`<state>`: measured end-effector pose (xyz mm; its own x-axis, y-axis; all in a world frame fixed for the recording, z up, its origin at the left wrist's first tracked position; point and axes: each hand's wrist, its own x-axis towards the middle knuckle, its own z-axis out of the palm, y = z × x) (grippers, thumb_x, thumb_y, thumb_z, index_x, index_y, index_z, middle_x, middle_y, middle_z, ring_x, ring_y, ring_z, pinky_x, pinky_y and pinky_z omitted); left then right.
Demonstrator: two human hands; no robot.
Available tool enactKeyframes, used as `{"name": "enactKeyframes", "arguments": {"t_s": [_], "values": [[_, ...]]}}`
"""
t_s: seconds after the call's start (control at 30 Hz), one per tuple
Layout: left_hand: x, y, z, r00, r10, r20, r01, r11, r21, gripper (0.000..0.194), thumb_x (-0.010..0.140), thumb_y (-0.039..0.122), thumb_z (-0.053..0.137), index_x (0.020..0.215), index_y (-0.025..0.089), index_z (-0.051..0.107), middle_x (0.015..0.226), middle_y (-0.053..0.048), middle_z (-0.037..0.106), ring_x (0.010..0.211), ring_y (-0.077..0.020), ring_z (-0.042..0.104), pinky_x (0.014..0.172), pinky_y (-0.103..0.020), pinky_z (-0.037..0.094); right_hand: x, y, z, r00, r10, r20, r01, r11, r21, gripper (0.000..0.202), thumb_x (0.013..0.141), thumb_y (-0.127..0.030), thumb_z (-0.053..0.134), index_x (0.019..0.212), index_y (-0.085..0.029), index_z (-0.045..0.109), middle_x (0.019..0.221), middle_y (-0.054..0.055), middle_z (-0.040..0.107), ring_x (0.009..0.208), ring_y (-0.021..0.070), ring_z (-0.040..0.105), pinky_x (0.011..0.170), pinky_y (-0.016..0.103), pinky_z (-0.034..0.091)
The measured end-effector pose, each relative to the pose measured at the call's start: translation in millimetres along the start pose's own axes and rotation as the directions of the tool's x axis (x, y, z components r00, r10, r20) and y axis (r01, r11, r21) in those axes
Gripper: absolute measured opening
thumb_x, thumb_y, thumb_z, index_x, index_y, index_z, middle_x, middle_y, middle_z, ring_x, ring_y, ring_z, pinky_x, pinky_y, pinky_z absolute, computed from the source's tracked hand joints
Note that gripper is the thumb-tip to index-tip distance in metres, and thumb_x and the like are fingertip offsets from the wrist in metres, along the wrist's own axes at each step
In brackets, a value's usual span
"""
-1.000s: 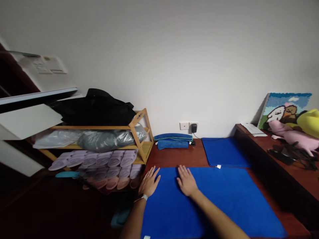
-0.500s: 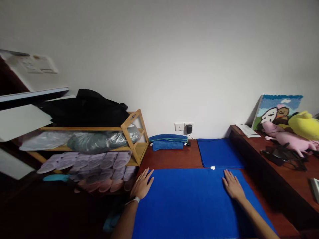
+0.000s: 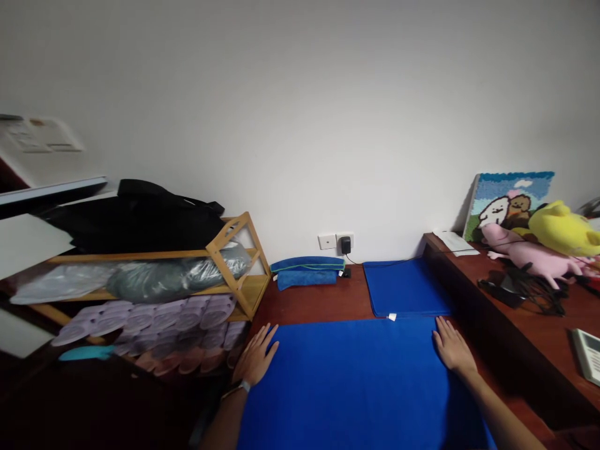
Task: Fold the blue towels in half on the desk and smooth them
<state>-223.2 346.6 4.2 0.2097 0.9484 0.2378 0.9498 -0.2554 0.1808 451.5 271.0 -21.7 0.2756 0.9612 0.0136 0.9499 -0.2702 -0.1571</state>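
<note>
A large blue cloth (image 3: pixel 356 384) lies spread flat on the reddish-brown tabletop. At its far left corner, my left hand (image 3: pixel 257 357) rests palm down with the fingers stretched out, along the cloth's left edge. My right hand (image 3: pixel 454 347) lies flat at the far right corner, fingers extended, over the right edge. Neither hand grips anything. Just beyond the far edge sits a folded blue cloth (image 3: pixel 405 287) with a white tag. Two rolled or folded blue towels (image 3: pixel 307 274), one with green edging, lie against the wall.
A wooden rack (image 3: pixel 248 262) on the left holds a black bag (image 3: pixel 145 215), plastic-wrapped bundles and several slippers (image 3: pixel 173 315). A raised ledge on the right bears plush toys (image 3: pixel 529 253), a picture (image 3: pixel 509 200), cables and a calculator-like device (image 3: pixel 588 356). A black plug (image 3: pixel 345 245) sits in the wall socket.
My right hand has slid rightward from on the cloth to its right edge. My left hand stays at the left edge. The view has turned slightly right.
</note>
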Motion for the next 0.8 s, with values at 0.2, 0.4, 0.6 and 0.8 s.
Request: {"name": "enactKeyframes", "arguments": {"t_s": [0.2,0.4,0.6,0.8], "values": [[-2,3,0.5,1.000,-0.011,-0.001,0.011,1.000,-0.019,0.058,0.104,0.052,0.036,0.156,0.027,0.042,0.163,-0.005,0.043,0.151,-0.0238,0.037,0.124,-0.044,0.032,-6,-12,-25,0.998,0.065,0.000,-0.065,0.995,0.073,0.074,0.095,-0.042,0.020,0.156,-0.006,0.038,0.164,0.015,0.036,0.154,0.0300,0.027,0.126,0.048,0.022],[-6,9,-3.0,1.000,-0.016,0.007,0.016,0.999,-0.040,0.057,0.104,0.053,0.036,0.155,0.028,0.043,0.164,-0.006,0.041,0.152,-0.0236,0.035,0.124,-0.045,0.031,-25,-120,-40,0.992,-0.056,-0.113,0.070,0.990,0.121,0.068,0.099,-0.045,0.018,0.158,-0.018,0.035,0.165,0.008,0.037,0.157,0.0293,0.019,0.128,0.054,0.016],[-9,10,-4.1,0.999,-0.038,0.007,0.039,0.998,-0.052,0.056,0.104,0.054,0.036,0.154,0.029,0.044,0.164,-0.006,0.041,0.152,-0.0229,0.035,0.124,-0.044,0.031,-74,-352,-29,0.859,-0.508,-0.065,0.501,0.806,0.315,0.068,0.103,-0.052,0.023,0.160,-0.017,0.030,0.166,0.004,0.032,0.156,0.0247,0.023,0.128,0.046,0.019],[-8,9,-4.7,0.999,-0.037,0.013,0.037,0.998,-0.042,0.056,0.105,0.052,0.036,0.154,0.029,0.044,0.164,-0.006,0.041,0.152,-0.0236,0.035,0.124,-0.045,0.031,-84,-397,-16,0.830,-0.556,0.051,0.508,0.790,0.343,0.069,0.103,-0.056,0.018,0.161,-0.018,0.027,0.167,0.003,0.025,0.156,0.0220,0.019,0.128,0.044,0.015]]}}
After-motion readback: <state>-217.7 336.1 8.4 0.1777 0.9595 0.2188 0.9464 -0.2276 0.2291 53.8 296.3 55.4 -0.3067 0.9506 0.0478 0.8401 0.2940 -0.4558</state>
